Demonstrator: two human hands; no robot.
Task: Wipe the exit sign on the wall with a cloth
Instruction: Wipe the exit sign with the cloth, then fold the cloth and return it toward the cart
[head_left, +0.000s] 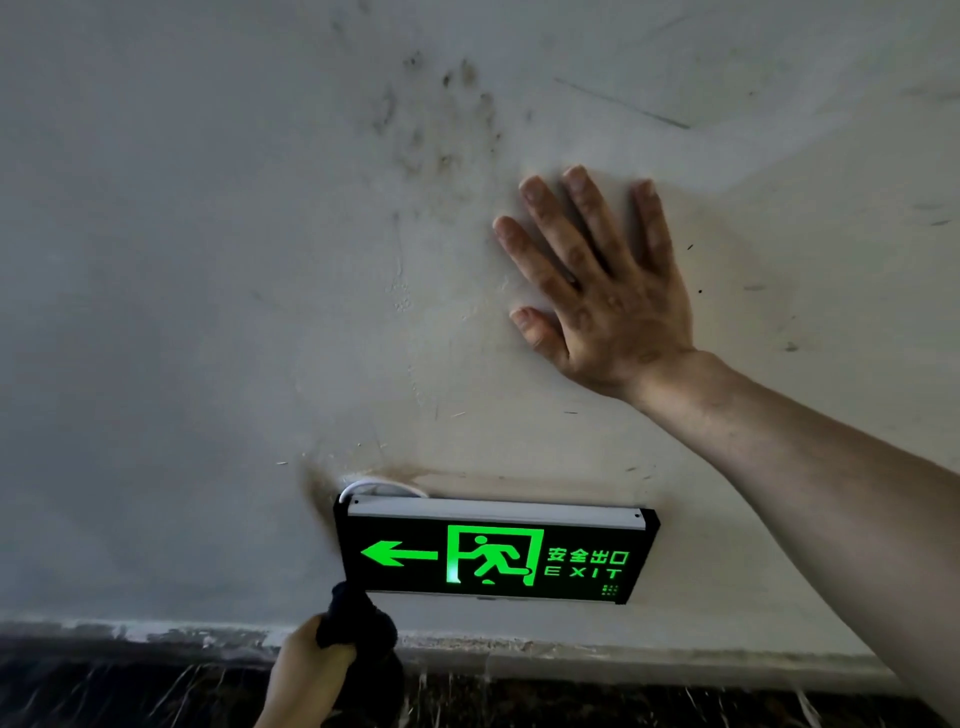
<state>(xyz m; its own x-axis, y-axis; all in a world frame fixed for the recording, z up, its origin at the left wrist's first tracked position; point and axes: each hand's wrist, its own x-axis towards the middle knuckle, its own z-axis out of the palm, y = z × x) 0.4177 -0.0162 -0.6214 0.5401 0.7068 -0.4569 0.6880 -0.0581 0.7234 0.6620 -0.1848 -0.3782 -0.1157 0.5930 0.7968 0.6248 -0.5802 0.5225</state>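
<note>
The exit sign (496, 551) is a black box with a lit green arrow, running figure and the word EXIT, fixed low on the white wall. My left hand (306, 670) grips a bunched dark cloth (358, 621), whose tip touches the sign's lower left corner. My right hand (597, 291) lies flat on the wall above and to the right of the sign, fingers spread, holding nothing.
The wall (208, 312) carries dark smudges above the sign and brown stains by its top left corner, where a white cable (374, 486) loops out. A dark marble skirting (130, 686) runs along the bottom.
</note>
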